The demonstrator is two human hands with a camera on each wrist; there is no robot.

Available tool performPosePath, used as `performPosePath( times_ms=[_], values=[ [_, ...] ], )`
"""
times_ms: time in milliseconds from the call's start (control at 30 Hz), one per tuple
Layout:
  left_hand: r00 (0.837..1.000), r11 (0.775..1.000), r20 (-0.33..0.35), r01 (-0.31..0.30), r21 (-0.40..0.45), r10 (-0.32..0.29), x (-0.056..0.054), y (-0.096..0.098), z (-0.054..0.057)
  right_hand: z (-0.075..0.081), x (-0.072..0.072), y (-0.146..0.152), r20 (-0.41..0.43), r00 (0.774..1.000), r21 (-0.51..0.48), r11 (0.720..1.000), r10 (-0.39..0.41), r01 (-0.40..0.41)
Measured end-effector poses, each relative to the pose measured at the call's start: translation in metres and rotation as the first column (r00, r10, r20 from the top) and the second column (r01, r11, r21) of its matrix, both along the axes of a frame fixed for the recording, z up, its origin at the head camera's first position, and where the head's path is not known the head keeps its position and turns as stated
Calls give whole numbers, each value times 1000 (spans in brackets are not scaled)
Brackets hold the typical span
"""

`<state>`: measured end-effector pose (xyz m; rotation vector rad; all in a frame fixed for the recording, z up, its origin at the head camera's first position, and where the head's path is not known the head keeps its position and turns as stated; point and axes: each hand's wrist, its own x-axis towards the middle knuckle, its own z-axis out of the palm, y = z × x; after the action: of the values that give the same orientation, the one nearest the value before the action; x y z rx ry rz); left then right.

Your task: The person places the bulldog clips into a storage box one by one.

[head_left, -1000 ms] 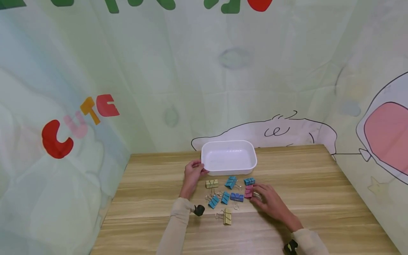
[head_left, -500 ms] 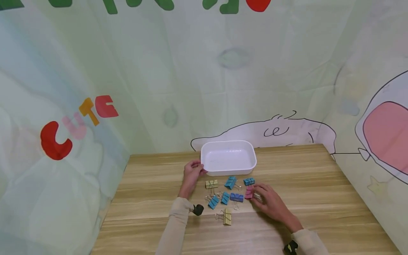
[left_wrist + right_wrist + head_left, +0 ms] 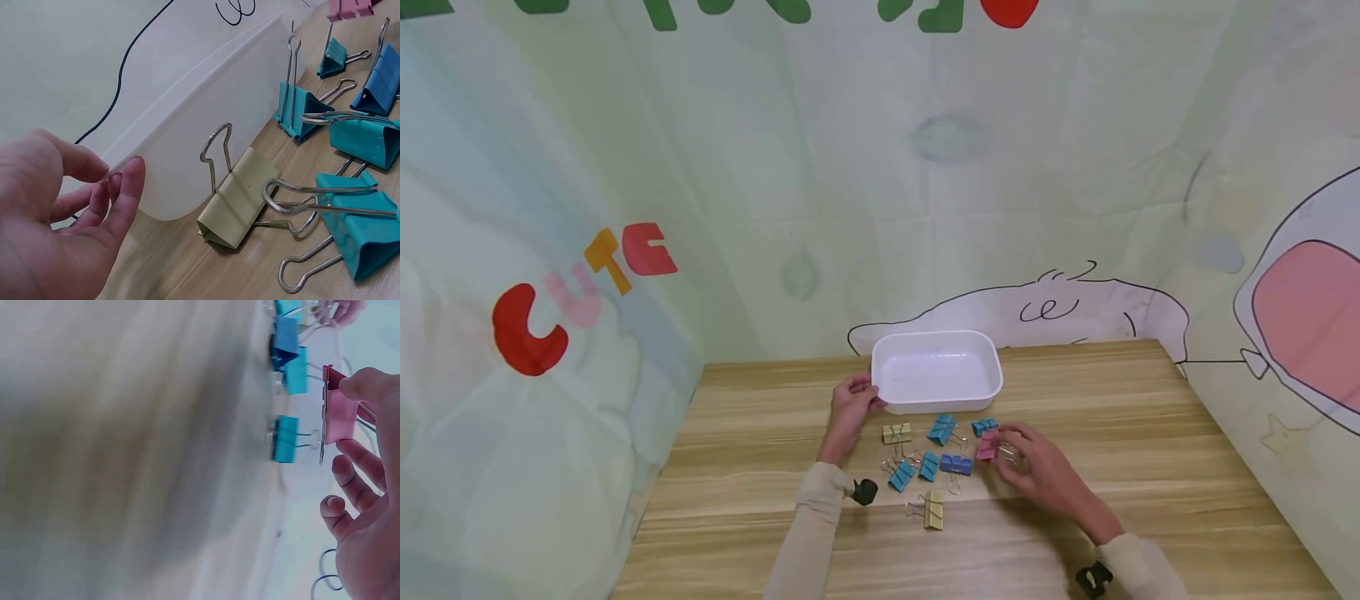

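Observation:
My left hand (image 3: 847,418) grips the near left corner of a white plastic tray (image 3: 937,407); in the left wrist view its thumb and fingers pinch the tray's rim (image 3: 128,159). My right hand (image 3: 1047,472) pinches a pink binder clip (image 3: 341,416) between thumb and fingers. In the right wrist view that clip is raised off the table, its wire handles sticking out. Just behind it lies a small teal binder clip (image 3: 984,427). A cream binder clip (image 3: 240,197) rests close to the tray, near my left fingers.
Several more binder clips lie in front of the tray: a blue one (image 3: 956,465), teal ones such as this clip (image 3: 902,476), and a cream clip (image 3: 933,510) nearest me. The wooden table (image 3: 760,467) meets a printed cloth backdrop (image 3: 820,208) behind the tray.
My right hand has lifted the pink binder clip slightly up from the table. My left hand stays on the tray corner, and the other clips keep their places.

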<state>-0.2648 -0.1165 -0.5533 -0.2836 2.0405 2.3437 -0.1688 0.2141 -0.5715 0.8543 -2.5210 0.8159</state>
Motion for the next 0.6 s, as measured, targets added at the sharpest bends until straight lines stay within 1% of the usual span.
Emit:
performPosePath(
  times_ms=[133, 300, 433, 600],
  values=[
    [1000, 1000, -1, -2, 2, 2, -2, 0, -2, 15, -6, -4, -35, 998, -41, 998, 49, -51],
    [1000, 1000, -2, -3, 6, 3, -3, 1, -3, 37, -20, -8, -50, 994, -63, 993, 98, -101],
    [1000, 1000, 7, -1, 1, 1, -2, 0, -3, 55, -34, -11, -50, 993, -48, 993, 105, -107],
    [1000, 1000, -13, 0, 4, 0, -1, 0, -3, 76, -54, -18, -39, 996, -4, 996, 86, -86]
  ],
)
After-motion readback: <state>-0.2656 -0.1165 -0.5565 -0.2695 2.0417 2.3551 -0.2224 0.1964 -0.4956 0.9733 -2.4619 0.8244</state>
